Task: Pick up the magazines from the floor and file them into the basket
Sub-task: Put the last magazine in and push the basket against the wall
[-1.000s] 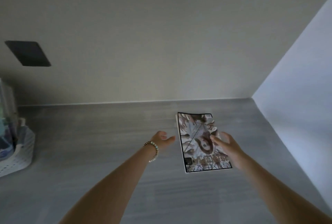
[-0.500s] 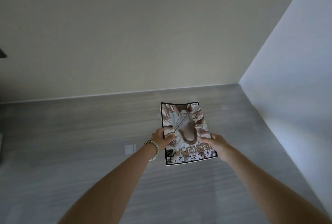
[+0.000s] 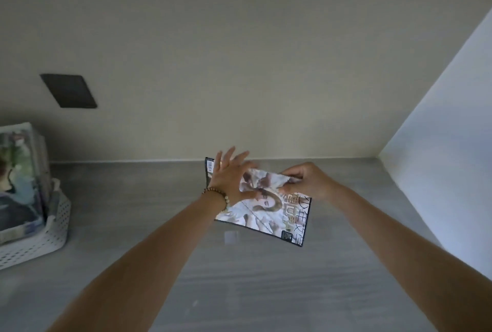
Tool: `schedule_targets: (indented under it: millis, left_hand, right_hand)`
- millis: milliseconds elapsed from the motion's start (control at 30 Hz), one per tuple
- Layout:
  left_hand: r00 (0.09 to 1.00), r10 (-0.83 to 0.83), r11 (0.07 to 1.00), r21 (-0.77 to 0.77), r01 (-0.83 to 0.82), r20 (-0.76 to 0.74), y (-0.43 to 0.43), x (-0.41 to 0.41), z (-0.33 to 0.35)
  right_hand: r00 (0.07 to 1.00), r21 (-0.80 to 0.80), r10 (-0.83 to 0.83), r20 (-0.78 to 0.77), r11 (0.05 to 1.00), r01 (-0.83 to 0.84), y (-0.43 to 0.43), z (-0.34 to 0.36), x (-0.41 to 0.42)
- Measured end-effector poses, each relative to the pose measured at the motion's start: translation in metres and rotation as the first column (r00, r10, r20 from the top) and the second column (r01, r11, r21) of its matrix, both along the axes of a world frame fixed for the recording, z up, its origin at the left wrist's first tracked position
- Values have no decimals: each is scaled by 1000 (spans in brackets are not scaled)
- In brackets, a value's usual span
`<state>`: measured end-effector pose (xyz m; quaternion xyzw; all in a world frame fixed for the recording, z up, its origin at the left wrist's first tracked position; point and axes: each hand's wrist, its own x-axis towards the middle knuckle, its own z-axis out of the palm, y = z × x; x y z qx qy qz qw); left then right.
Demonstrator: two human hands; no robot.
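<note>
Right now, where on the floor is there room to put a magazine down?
The grey floor lies bare between the white basket and the held magazine, and again from it to the right-hand wall. The basket is crowded with upright magazines.

Basket (image 3: 57,228) cut by left edge; left hand (image 3: 226,179) blurred, covering magazine (image 3: 266,214) corner.

We note a beige wall (image 3: 239,52) ahead, with a dark square plate (image 3: 68,90) set low on it at left (skewed in our wide-angle view). A paler white wall (image 3: 452,158) meets it at right. Grey wood-grain floor (image 3: 133,198) below; one small pale square patch (image 3: 231,237) on it, mid-frame.
</note>
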<state>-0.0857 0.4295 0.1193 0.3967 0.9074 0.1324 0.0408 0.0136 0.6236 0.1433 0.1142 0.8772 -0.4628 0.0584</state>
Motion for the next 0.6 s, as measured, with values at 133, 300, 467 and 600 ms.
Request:
schedule_targets:
  millis: [133, 300, 467, 600]
  left_hand:
    - [965, 78, 989, 105, -108, 252, -67, -22, 28]
    - [944, 135, 924, 306, -230, 301, -172, -53, 47]
    - [881, 240, 731, 520, -441, 409, -286, -83, 60]
    - [797, 314, 568, 571, -593, 516, -361, -98, 63]
  right_hand:
    - [998, -7, 65, 0, 998, -65, -57, 33, -31]
    - [998, -179, 26, -53, 983, -35, -127, 60, -74]
    - [997, -282, -29, -65, 959, 10, -204, 65, -121]
    - [997, -479, -24, -74, 878, -14, -271, 60, -161]
